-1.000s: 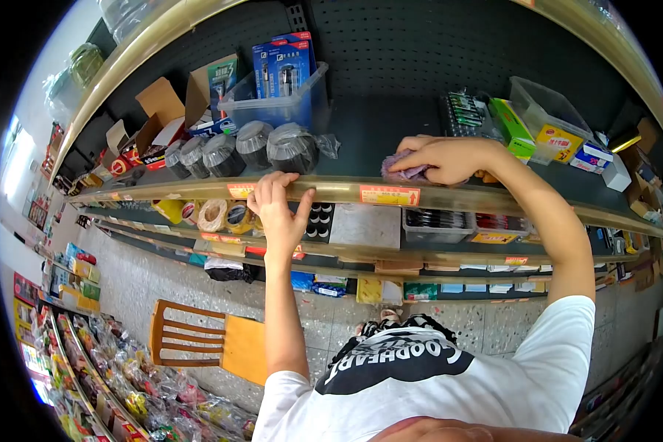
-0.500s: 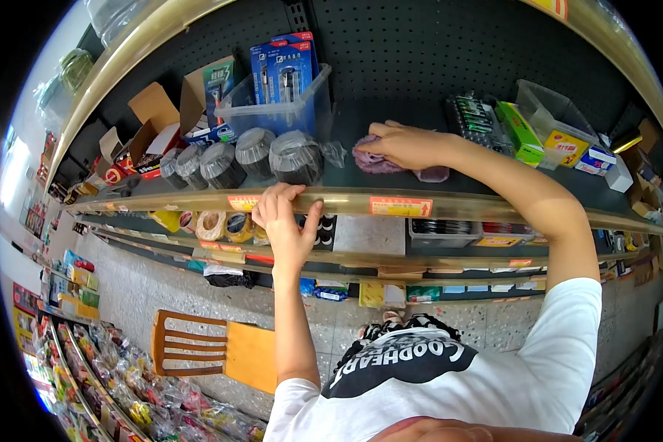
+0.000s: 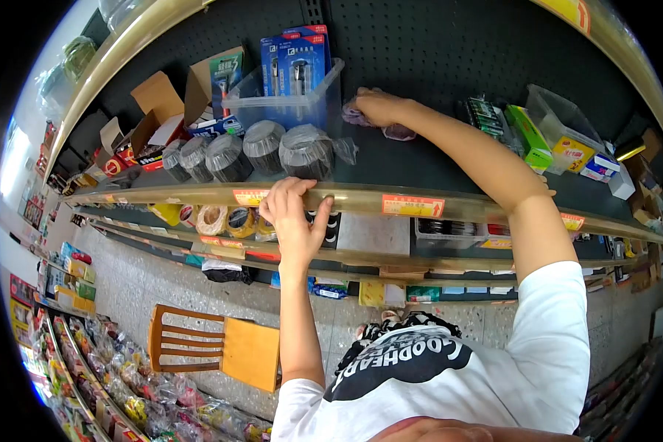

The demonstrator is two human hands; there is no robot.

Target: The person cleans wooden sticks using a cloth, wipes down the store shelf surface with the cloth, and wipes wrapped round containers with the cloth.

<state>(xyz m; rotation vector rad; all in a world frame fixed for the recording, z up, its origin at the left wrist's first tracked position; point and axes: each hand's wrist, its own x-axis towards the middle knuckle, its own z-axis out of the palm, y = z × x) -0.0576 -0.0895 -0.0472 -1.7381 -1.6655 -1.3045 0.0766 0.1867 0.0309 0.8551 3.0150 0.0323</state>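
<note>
My right hand (image 3: 379, 108) is closed on a crumpled purple cloth (image 3: 353, 115) and presses it onto the dark shelf board (image 3: 412, 162), close to the perforated back panel. Part of the cloth spreads out under the wrist. At the front, my left hand (image 3: 295, 217) grips the shelf's edge strip (image 3: 353, 197), fingers curled over the top and thumb against its face. Just behind the left hand stand several dark, plastic-wrapped round items (image 3: 306, 153). A clear plastic bin (image 3: 272, 110) holding blue blister packs (image 3: 296, 68) is left of the right hand.
Open cartons (image 3: 158, 110) stand on the shelf's left part. On the right are battery packs (image 3: 484, 118), a green box (image 3: 529, 140) and another clear bin (image 3: 549, 110). Lower shelves hold tape rolls (image 3: 211, 219). A wooden chair (image 3: 250, 352) stands on the floor behind to the left.
My right hand has slid the cloth deeper into the shelf and slightly left, toward the back panel. My left hand stays on the edge strip. The view has shifted slightly.
</note>
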